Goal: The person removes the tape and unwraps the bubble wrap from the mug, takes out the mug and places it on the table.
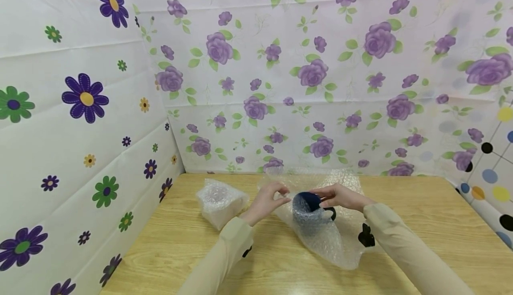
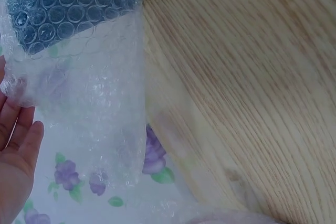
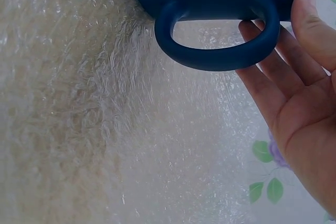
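A dark blue mug (image 1: 307, 202) stands on the table, its near side covered by a sheet of bubble wrap (image 1: 340, 246). Its handle (image 3: 220, 59) sticks out uncovered toward the right. My right hand (image 1: 340, 197) grips the mug by its rim, thumb on one side and fingers by the handle. On the mug's left, my left hand (image 1: 270, 201) pinches an edge of the wrap between thumb and fingers. Through the clear bubbles in the left wrist view, the mug's blue side (image 2: 79, 3) shows beside the left fingers (image 2: 18, 129).
A bubble-wrapped bundle (image 1: 220, 201) sits left of the left forearm on the wooden table (image 1: 160, 250); its contents cannot be made out. Flowered sheets (image 1: 280, 72) hang behind and at the left. Part of the bubble wrap spreads flat beneath and behind the mug.
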Available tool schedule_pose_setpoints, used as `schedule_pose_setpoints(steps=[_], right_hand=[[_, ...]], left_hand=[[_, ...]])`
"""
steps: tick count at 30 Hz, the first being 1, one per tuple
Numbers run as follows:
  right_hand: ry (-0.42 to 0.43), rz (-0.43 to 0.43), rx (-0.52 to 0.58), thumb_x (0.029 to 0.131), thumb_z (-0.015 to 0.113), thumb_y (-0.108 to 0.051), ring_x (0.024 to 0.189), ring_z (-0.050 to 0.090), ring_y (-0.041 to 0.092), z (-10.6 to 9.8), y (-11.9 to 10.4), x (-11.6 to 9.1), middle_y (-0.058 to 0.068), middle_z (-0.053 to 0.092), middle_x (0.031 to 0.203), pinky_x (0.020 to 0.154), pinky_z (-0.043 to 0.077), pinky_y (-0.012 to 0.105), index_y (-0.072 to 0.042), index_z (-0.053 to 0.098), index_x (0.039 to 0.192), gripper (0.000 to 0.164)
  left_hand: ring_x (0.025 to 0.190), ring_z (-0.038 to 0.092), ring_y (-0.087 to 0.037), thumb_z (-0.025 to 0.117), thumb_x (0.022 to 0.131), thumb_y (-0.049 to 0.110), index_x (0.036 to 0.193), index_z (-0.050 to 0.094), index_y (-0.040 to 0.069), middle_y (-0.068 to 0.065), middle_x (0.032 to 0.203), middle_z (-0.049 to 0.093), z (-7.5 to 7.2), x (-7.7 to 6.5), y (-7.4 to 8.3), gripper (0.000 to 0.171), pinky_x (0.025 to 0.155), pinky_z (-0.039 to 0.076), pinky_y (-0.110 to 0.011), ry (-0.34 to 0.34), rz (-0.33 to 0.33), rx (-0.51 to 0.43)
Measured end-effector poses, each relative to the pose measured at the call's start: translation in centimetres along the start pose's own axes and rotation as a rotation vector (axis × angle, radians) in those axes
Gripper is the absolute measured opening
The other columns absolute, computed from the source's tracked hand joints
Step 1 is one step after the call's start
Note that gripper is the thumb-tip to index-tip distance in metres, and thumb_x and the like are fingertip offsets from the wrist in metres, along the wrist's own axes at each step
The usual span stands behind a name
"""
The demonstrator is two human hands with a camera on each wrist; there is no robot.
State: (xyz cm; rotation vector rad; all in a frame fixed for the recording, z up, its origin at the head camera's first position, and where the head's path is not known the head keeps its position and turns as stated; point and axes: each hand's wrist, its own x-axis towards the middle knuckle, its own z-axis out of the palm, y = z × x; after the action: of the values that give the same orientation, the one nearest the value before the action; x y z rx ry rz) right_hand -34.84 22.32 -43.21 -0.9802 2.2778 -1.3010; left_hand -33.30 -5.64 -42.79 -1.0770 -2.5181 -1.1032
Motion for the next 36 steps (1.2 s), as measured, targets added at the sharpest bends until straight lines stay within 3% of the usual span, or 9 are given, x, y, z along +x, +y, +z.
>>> schedule_pose_setpoints(steps=[12, 21, 26, 32, 36], right_hand=[[0.024, 0.011, -0.051, 0.087, 0.061, -0.010, 0.113, 0.043, 0.039, -0.1, 0.1, -0.1, 0.022, 0.043, 0.129, 0.084, 0.044, 0.038, 0.002, 0.043, 0.132, 0.050], [0.023, 0.010, -0.026, 0.086, 0.061, -0.010, 0.114, 0.042, 0.039, 0.0, 0.1, -0.1, 0.021, 0.044, 0.129, 0.084, 0.044, 0.038, 0.001, 0.044, 0.132, 0.049], [0.017, 0.014, -0.002, 0.087, 0.061, -0.009, 0.115, 0.040, 0.040, 0.0, 0.1, -0.2, 0.021, 0.042, 0.130, 0.084, 0.044, 0.037, 0.001, 0.043, 0.132, 0.050], [0.006, 0.003, 0.021, 0.087, 0.060, -0.008, 0.116, 0.038, 0.042, 0.0, 0.2, 0.0, 0.022, 0.040, 0.132, 0.086, 0.043, 0.038, 0.002, 0.042, 0.133, 0.050], [0.005, 0.001, 0.029, 0.087, 0.060, -0.009, 0.116, 0.038, 0.042, 0.0, 0.2, 0.0, 0.022, 0.040, 0.132, 0.086, 0.043, 0.038, 0.002, 0.042, 0.133, 0.050]], left_hand=[[0.083, 0.053, -0.015, 0.068, 0.082, 0.013, 0.089, 0.063, 0.008, 0.001, 0.086, 0.058, -1.1, -1.3, -0.2, 0.010, 0.075, 0.046, -0.039, 0.015, -0.020, 0.011], [0.076, 0.054, -0.007, 0.065, 0.085, 0.016, 0.083, 0.065, 0.012, 0.009, 0.081, 0.058, -1.9, -2.5, -1.1, 0.005, 0.072, 0.047, -0.035, -0.047, -0.041, -0.040], [0.075, 0.055, -0.005, 0.061, 0.088, 0.022, 0.084, 0.067, 0.014, 0.011, 0.080, 0.060, -2.5, -3.3, -1.2, 0.012, 0.068, 0.046, -0.025, -0.089, -0.054, -0.039], [0.064, 0.054, -0.009, 0.050, 0.094, 0.029, 0.082, 0.067, 0.010, 0.003, 0.073, 0.062, -2.8, -3.9, -1.5, 0.028, 0.059, 0.046, -0.027, -0.109, -0.133, -0.060], [0.060, 0.054, -0.009, 0.047, 0.095, 0.029, 0.081, 0.066, 0.011, 0.004, 0.068, 0.060, -2.7, -4.1, -1.9, 0.030, 0.057, 0.045, -0.026, -0.116, -0.162, -0.055]])
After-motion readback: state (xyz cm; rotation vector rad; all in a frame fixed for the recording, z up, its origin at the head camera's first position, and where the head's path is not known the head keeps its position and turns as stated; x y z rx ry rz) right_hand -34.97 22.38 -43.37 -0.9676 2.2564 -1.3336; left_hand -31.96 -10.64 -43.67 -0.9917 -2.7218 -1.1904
